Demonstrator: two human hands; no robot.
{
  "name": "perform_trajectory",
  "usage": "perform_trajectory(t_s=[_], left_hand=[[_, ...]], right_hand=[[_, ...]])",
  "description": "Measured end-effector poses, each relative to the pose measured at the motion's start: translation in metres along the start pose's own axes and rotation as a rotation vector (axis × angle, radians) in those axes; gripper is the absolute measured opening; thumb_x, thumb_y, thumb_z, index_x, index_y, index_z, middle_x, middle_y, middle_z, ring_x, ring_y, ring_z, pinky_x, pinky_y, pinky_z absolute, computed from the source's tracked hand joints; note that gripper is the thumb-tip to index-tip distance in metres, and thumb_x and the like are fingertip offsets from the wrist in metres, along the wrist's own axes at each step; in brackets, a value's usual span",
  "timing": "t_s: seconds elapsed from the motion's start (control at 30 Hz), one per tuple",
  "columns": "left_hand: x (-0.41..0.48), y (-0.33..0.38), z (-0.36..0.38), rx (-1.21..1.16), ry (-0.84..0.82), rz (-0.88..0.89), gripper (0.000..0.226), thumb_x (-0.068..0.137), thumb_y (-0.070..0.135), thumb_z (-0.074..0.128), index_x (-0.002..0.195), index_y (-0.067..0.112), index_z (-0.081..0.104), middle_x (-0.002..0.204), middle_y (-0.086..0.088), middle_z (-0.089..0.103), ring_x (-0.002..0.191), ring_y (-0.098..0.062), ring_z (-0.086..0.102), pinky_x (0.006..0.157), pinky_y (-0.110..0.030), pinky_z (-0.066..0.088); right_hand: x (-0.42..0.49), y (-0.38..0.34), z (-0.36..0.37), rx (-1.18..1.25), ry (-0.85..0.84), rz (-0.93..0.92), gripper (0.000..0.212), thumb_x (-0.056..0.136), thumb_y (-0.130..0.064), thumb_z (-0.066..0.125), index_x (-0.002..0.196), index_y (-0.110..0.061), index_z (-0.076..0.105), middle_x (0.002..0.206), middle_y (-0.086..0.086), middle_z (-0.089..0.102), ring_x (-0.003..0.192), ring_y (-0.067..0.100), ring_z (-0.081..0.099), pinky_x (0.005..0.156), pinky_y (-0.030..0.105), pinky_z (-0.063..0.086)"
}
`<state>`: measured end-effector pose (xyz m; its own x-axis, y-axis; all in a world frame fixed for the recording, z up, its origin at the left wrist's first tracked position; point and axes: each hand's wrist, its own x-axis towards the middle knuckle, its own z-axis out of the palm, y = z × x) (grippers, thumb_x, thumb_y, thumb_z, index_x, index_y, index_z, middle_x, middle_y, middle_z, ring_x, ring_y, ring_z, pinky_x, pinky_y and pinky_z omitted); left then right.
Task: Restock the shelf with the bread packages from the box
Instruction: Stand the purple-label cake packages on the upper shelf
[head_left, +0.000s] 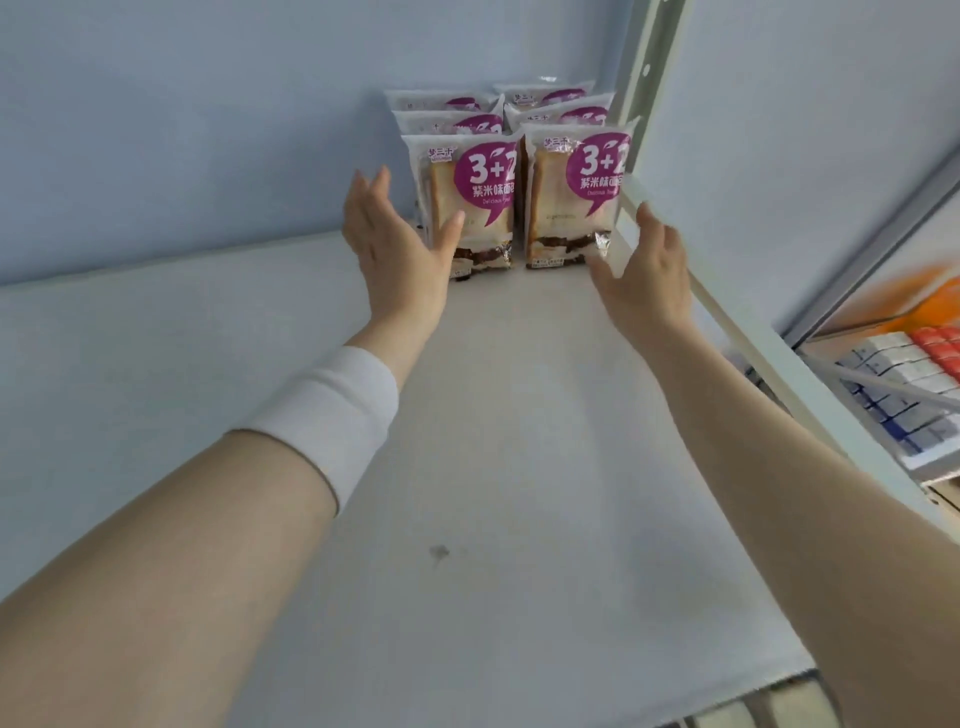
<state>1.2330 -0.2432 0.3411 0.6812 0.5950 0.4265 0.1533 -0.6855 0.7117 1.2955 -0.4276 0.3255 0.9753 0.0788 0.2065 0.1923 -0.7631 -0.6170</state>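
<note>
Head view: over the white shelf (493, 467), left hand (395, 244) and right hand (644, 280) are spread flat, holding nothing, flanking the front bread packages (569, 197). Packs stand upright in two rows, far right corner.

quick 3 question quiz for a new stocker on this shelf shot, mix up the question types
1. True or false: the bread packages lie flat on the shelf.
2. How many side-by-side columns do the bread packages form? A one, B two, C four.
3. Fill in, open or shut: the left hand and the right hand are both ___.

Key
1. False, they stand upright.
2. B
3. open, neither holds anything.
</note>
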Motion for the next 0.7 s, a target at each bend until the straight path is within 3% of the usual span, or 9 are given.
perform_trajectory(t_s=[0.13,0.23,0.43,0.7], left_hand=[[-0.044,0.009,-0.045,0.370,-0.290,0.401,0.050,0.090,0.023,0.052,0.134,0.007,0.036,0.133,-0.015,0.048,0.124,-0.032,0.040,0.100,-0.039,0.032],[-0.085,0.018,-0.073,0.604,-0.500,0.642,0.043,0.090,0.022,0.050,0.129,0.007,0.042,0.129,-0.015,0.051,0.121,-0.033,0.042,0.097,-0.042,0.033],[-0.166,0.054,-0.114,0.858,-0.685,0.739,0.041,0.092,0.018,0.047,0.131,0.007,0.039,0.131,-0.016,0.046,0.120,-0.034,0.042,0.097,-0.040,0.031],[-0.303,0.140,-0.124,0.747,-0.737,0.919,0.039,0.091,0.024,0.048,0.127,0.009,0.042,0.129,-0.017,0.049,0.119,-0.034,0.045,0.096,-0.043,0.033]], right_hand=[[-0.069,-0.010,-0.022,-0.398,-0.084,-0.145,0.064,0.091,-0.035,0.050,0.144,-0.011,0.021,0.148,0.013,0.028,0.138,0.032,0.024,0.113,0.044,0.021],[-0.132,-0.011,-0.032,-0.652,-0.124,-0.241,0.061,0.093,-0.035,0.046,0.144,-0.011,0.022,0.150,0.012,0.027,0.141,0.030,0.017,0.114,0.046,0.017],[-0.238,-0.005,-0.079,-0.773,-0.196,-0.167,0.058,0.094,-0.038,0.042,0.144,-0.013,0.024,0.149,0.012,0.028,0.141,0.030,0.018,0.113,0.047,0.019],[-0.358,0.053,-0.181,-0.643,-0.203,0.001,0.050,0.094,-0.035,0.041,0.139,-0.012,0.034,0.140,0.016,0.041,0.131,0.033,0.035,0.106,0.048,0.030]])
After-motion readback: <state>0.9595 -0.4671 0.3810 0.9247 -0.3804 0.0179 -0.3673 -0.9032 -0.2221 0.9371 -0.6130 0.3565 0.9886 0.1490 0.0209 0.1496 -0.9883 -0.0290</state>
